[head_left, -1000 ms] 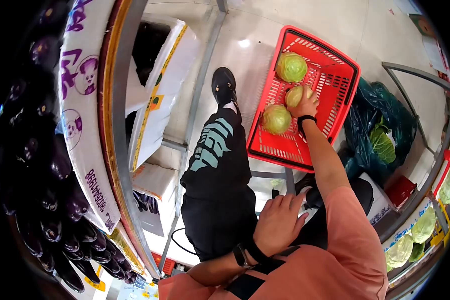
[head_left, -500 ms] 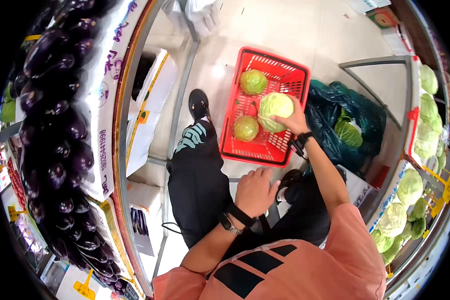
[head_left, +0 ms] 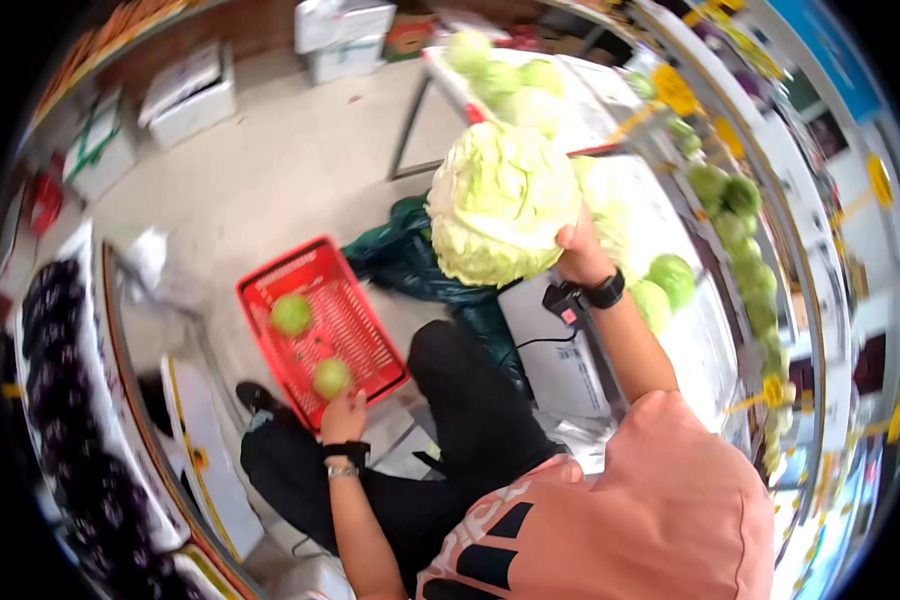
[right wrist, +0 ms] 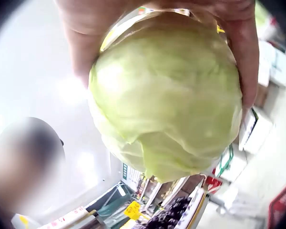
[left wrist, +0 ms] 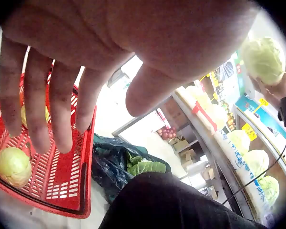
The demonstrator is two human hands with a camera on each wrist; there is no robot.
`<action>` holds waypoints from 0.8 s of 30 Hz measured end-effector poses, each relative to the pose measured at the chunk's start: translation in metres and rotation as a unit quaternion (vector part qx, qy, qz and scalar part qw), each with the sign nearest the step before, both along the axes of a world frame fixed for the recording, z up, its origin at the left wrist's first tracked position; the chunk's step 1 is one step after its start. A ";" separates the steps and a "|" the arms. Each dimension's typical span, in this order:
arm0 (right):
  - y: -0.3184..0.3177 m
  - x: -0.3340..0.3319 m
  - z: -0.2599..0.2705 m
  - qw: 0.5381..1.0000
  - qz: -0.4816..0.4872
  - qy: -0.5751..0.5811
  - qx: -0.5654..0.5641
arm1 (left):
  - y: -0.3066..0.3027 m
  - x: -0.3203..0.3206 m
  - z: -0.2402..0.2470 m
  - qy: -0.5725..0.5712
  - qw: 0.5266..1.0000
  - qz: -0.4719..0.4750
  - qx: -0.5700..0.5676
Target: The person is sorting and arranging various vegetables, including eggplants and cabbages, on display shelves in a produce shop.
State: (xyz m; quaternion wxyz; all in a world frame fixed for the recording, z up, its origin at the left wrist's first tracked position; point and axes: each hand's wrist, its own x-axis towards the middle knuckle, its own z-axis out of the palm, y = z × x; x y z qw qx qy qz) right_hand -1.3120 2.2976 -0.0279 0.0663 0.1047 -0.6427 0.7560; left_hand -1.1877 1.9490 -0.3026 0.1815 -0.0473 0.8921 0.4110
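Note:
A large pale green cabbage [head_left: 505, 205] is held up in my right hand [head_left: 583, 252], thumb and fingers spread round its sides. In the right wrist view the cabbage [right wrist: 164, 100] fills the middle, its loose outer leaf hanging at the bottom. My left hand [head_left: 344, 416] is low by the near end of the red basket [head_left: 372, 335]. Its fingers [left wrist: 62, 105] hang loosely extended with nothing in them in the left wrist view, overlapping the basket there. Two smaller cabbages lie in the basket, one [head_left: 291, 314] farther off, one [head_left: 331, 378] near my left hand.
A stand of cabbages [head_left: 675, 280] runs along the right, with yellow price tags [head_left: 675, 90]. Dark green plastic bagging [head_left: 410, 255] lies on the floor beside the basket. Eggplants [head_left: 85, 400] fill a display at left. A white box [head_left: 555, 345] stands near my knee.
My right hand has lifted the large cabbage out of the basket, up and to the right. The view has swung right toward the cabbage stand. My left hand has moved from my lap toward the basket.

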 end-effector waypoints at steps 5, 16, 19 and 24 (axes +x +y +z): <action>0.091 0.035 0.121 0.938 -0.162 0.135 0.277 | 0.003 0.003 0.000 -0.020 0.999 -0.024 0.007; 0.336 -0.001 0.111 0.630 -0.335 -0.092 0.695 | 0.002 -0.008 -0.030 -0.066 0.997 -0.025 -0.017; 0.374 -0.009 0.070 0.593 -0.304 -0.208 0.716 | 0.010 -0.008 -0.022 -0.081 0.996 -0.031 -0.010; 0.402 -0.007 0.022 0.610 -0.259 -0.270 0.698 | 0.011 -0.008 -0.022 -0.089 0.994 -0.038 -0.053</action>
